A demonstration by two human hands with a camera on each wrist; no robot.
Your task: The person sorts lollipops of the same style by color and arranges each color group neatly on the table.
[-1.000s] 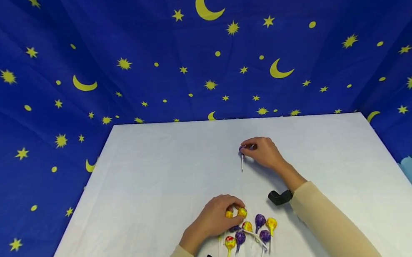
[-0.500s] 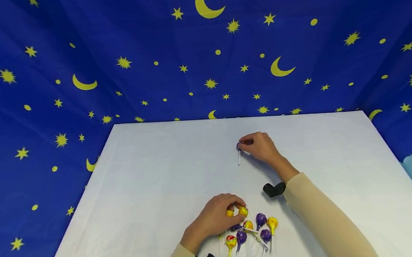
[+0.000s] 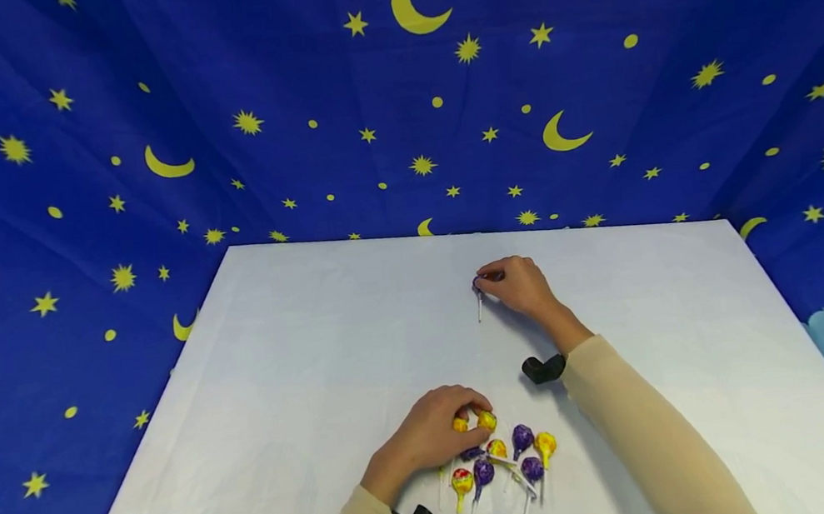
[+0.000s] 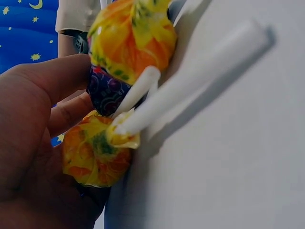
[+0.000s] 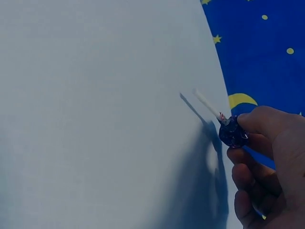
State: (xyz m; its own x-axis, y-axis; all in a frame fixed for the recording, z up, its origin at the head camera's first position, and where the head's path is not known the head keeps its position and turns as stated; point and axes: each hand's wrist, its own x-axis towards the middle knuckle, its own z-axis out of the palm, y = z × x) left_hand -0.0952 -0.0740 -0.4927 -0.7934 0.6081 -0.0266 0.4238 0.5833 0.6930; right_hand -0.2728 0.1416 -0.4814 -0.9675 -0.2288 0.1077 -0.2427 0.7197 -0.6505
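Observation:
In the head view my right hand [image 3: 521, 286] is far out over the white table, pinching a purple-wrapped lollipop [image 5: 232, 133] by its head between thumb and fingers. Its white stick points back toward me. Near the front my left hand [image 3: 433, 429] lies beside a cluster of lollipops, thumb and fingers curled round a yellow lollipop [image 3: 486, 422]. A second yellow lollipop [image 3: 460, 425] shows under its fingers. The left wrist view has yellow lollipops [image 4: 97, 150] and a purple lollipop [image 4: 106, 90] close against the palm; part of them is hidden.
Right of the left hand lie several more lollipops, among them a purple one [image 3: 522, 436], a yellow one [image 3: 546, 446] and a red-and-yellow one [image 3: 462, 481]. The white table [image 3: 300, 344] meets a blue curtain [image 3: 288, 77] with moons and stars at its back and sides.
My right hand has carried the purple lollipop a little farther toward the table's back edge. The left hand and the cluster of lollipops stay practically in place.

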